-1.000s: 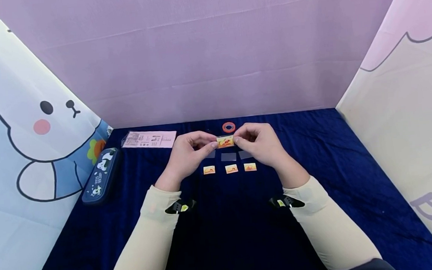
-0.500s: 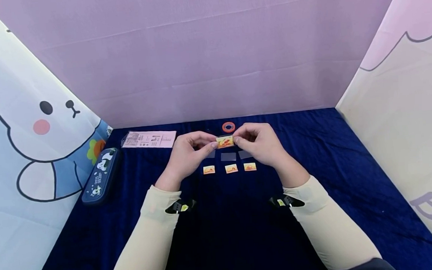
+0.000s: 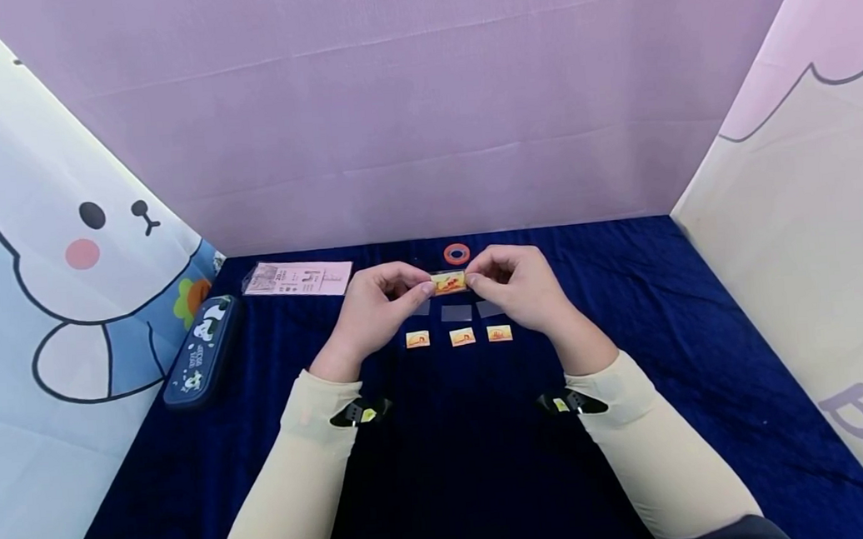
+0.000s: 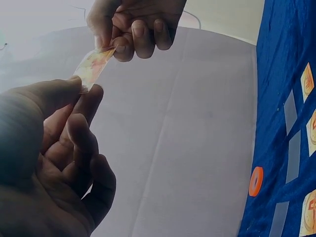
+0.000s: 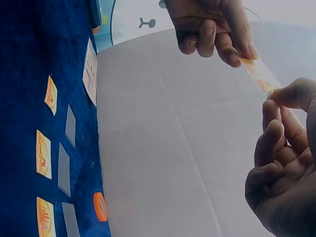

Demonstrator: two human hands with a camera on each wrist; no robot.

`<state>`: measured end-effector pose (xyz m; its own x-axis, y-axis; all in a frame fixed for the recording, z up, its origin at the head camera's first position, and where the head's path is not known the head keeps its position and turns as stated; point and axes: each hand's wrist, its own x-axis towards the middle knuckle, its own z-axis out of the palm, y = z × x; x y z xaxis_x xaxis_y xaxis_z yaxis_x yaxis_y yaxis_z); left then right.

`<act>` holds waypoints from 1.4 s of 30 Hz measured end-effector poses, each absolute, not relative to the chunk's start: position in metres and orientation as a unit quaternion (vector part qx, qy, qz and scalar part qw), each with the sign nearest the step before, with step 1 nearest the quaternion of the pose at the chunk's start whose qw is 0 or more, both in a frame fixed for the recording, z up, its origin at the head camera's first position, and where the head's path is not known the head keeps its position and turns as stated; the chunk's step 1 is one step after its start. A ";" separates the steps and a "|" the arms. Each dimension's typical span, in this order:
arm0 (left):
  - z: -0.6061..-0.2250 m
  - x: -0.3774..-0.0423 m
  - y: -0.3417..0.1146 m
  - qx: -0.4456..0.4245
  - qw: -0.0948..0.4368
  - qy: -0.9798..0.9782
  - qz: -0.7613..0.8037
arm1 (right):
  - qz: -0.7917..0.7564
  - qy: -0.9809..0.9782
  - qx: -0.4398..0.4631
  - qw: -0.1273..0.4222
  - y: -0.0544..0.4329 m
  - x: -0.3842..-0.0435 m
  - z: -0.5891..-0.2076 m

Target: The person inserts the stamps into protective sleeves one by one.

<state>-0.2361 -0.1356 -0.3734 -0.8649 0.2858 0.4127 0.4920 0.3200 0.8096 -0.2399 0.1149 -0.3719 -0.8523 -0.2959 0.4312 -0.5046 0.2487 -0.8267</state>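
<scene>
Past the pencil case [image 3: 202,351] and pink slip [image 3: 308,278] at left, the left hand [image 3: 370,307] pinches one end of a small yellow stamp [image 3: 449,282], raised above the tabletop [image 3: 693,351]; the right hand [image 3: 525,290] pinches the other. Little has changed this past second — both have barely moved, so the hold seems steady.

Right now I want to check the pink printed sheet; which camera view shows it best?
The head view: there the pink printed sheet shows its broad face, though most print is too small to read. The right wrist view shows it only as a narrow, slanted strip; the left wrist view does not show it.
</scene>
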 end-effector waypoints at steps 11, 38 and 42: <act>-0.365 -0.232 -0.138 -0.242 0.112 -0.804 -0.532 | 0.575 -0.773 0.257 0.080 0.115 -0.243 -0.374; -0.390 -0.270 -0.202 -0.117 0.154 -0.829 -0.525 | 0.529 -0.816 0.227 0.043 0.113 -0.257 -0.395; -0.395 -0.276 -0.209 -0.095 0.165 -0.829 -0.525 | 0.524 -0.821 0.225 0.037 0.113 -0.261 -0.400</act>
<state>-0.2757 -0.2089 -0.3954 -0.9272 -0.0163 0.3742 0.3314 0.4302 0.8397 -0.2610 0.1125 -0.4005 -0.8962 -0.3296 0.2970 -0.4081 0.3497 -0.8433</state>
